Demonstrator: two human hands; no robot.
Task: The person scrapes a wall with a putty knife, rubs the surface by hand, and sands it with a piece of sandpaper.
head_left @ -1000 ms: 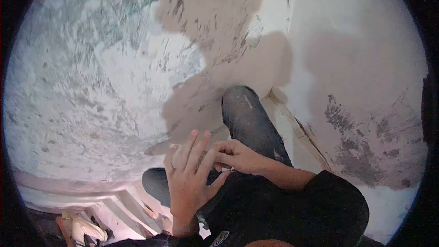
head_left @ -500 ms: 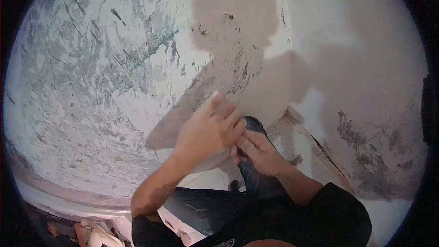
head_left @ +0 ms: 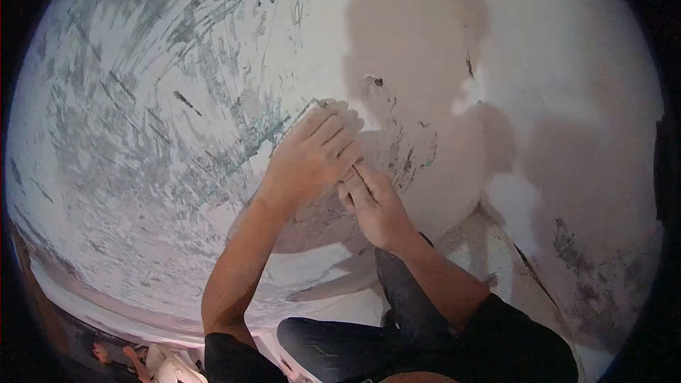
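My left hand (head_left: 312, 152) is raised in front of the patchy wall (head_left: 177, 191), fingers curled and close together. A thin dark edge shows by its fingertips, but what lies under the fingers is hidden. Just below and to the right, my right hand (head_left: 379, 206) is closed, its fingertips meeting the lower side of the left hand. Whatever is between its fingers, if anything, is too small to name. The wall surface is whitish with grey and greenish scrapes, and a small dark hole (head_left: 377, 81) shows above the hands.
A shadow (head_left: 411, 35) of a head and arms falls over the wall. To the right, the wall meets another pale surface (head_left: 582, 170) at a corner, with a dark crack (head_left: 535, 273) low down. My bent legs (head_left: 333, 344) are below. Another person's hands (head_left: 106, 354) show at bottom left.
Both my hands have moved up, the left from spread fingers to curled ones near the wall. The view has shifted, so the wall marks and shadow sit lower and further right.
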